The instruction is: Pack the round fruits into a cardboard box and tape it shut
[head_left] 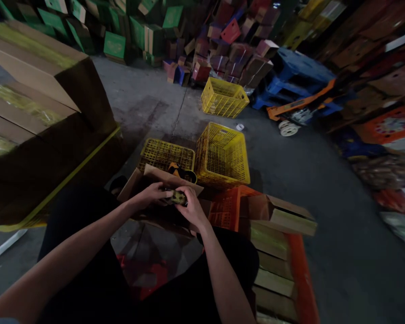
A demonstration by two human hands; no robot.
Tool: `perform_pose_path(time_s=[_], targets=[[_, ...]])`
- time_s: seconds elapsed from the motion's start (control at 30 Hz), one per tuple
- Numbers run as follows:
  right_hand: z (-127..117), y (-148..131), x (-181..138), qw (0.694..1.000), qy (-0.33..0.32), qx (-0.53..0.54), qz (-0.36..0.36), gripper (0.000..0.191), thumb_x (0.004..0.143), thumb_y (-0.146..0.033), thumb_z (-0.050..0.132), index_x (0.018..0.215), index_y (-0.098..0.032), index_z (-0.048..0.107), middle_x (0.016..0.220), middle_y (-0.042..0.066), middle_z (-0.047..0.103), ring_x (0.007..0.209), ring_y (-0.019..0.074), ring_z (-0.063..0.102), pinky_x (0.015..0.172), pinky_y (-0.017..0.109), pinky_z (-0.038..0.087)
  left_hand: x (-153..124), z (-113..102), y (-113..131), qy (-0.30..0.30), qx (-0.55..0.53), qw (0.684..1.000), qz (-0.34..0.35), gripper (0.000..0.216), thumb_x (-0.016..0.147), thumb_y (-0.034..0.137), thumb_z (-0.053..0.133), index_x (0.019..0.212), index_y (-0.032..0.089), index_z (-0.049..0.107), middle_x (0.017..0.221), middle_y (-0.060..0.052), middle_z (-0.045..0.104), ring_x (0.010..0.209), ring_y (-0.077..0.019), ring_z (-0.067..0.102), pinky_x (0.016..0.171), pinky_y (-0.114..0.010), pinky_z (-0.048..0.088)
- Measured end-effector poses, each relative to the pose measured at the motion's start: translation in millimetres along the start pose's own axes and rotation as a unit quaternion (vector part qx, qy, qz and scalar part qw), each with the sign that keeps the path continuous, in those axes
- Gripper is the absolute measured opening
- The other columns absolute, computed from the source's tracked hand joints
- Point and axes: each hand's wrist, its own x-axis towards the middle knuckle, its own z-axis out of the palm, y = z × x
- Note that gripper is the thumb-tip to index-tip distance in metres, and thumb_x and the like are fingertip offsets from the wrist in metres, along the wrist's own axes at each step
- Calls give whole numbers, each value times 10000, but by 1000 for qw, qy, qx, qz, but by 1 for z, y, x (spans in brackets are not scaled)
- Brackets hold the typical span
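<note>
Small mottled object point(178, 197), yellow-green with dark patches, finer detail indistinct; held in the right hand point(190, 201), with the left hand point(152, 194) at its opposite end. Directly below: open cardboard box point(157, 173), with flaps splayed and deeply shadowed interior.

Head view down onto hands point(191, 204)

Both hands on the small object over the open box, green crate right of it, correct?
Not quite: the head view shows that crate is orange. The left hand and right hand are on the small object over the open box.
</note>
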Motion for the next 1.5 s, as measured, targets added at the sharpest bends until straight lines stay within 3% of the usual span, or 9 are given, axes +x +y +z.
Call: perform_pose_path(time_s=[0.27,0.4,0.53,0.7,0.83,0.93,1.07,1.2,1.5], targets=[[-16,0,-5,997,-50,57,18,723,847,-337,709,1489,-358,378,1557,53,390,1430,253,370,1148,425,346,0,-12,4,47,141,980,131,504,696,384,814,1108,157,634,1015,-60,683,930,-229,635,798,-313,503],[-20,3,-4,998,-20,35,39,558,874,-378,686,1403,-306,523,1473,72,513,1380,257,449,1129,424,367,6,-20,2,-6,196,970,144,480,675,365,812,1075,152,652,970,-50,691,921,-237,638,818,-325,492],[-18,6,-5,997,-58,34,44,576,827,-360,736,1371,-281,564,1385,81,603,1261,254,568,1043,395,440,13,-25,-6,-51,199,966,156,540,684,351,789,1162,151,640,1088,-86,703,1028,-267,647,895,-356,493],[-16,15,-11,992,-40,-64,104,478,816,-327,726,1274,-232,632,1149,86,710,1051,243,662,903,360,489,15,-26,-11,29,312,939,141,417,738,208,622,1142,124,682,1153,-114,713,1098,-272,650,964,-347,489],[-10,21,-10,981,-30,-126,143,350,854,-158,594,1190,-220,672,932,40,739,888,202,684,829,305,486,12,-23,-16,-29,470,876,107,389,785,101,481,1057,175,748,1116,-57,746,1063,-217,666,957,-275,479],[-3,18,-8,975,-96,-150,130,327,823,-91,574,1087,-219,718,962,41,754,918,201,689,814,270,467,8,-17,-27,-60,520,849,79,420,751,61,488,1037,198,761,1089,-44,760,1032,-204,675,931,-255,483],[7,11,-7,942,-193,-230,151,340,824,-126,591,1134,-228,686,1010,50,752,959,219,683,776,263,442,2,-11,-47,-55,575,816,26,303,743,117,571,969,157,768,975,-115,765,877,-245,711,778,-272,525],[13,8,-7,916,-221,-288,172,333,834,-137,579,1154,-188,655,1059,118,734,1022,264,666,790,296,431,2,-10,-56,-36,619,784,3,236,792,182,592,937,97,757,992,-200,739,914,-291,709,806,-309,531],[16,11,-8,919,-234,-276,158,308,819,-103,597,1099,-197,686,1097,124,732,1048,255,667,828,303,446,1,-8,-58,3,620,784,26,185,774,239,645,889,141,751,907,-161,741,916,-293,707,838,-315,533]])
